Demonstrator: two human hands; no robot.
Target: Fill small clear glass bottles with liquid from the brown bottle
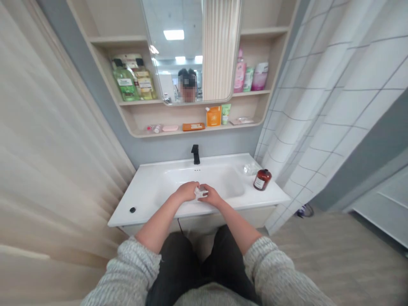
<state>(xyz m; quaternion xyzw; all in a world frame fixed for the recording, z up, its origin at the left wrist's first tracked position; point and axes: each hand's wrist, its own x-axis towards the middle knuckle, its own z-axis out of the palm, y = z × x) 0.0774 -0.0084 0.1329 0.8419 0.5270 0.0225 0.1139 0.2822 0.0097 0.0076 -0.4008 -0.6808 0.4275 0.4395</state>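
Over the front part of the white sink [234,182], my left hand [187,191] and my right hand [211,195] are close together. Between their fingertips is a small, whitish, see-through piece [200,193], with a narrow part pointing to the right. Its exact kind is too small and blurred to tell. My left fingers close on its left side, and those of my right hand curl round its right end. To the right on the counter stands an amber bottle [263,180] with a white label. Beside it lies a crumpled clear wrap [250,168].
A black faucet [195,154] rises behind the basin. A small round black piece [132,210] lies on the counter's left. Above, a mirror cabinet [223,51] has shelves with bottles, an orange pouch [213,116] and a pink box [170,128]. Curtains hang on both sides.
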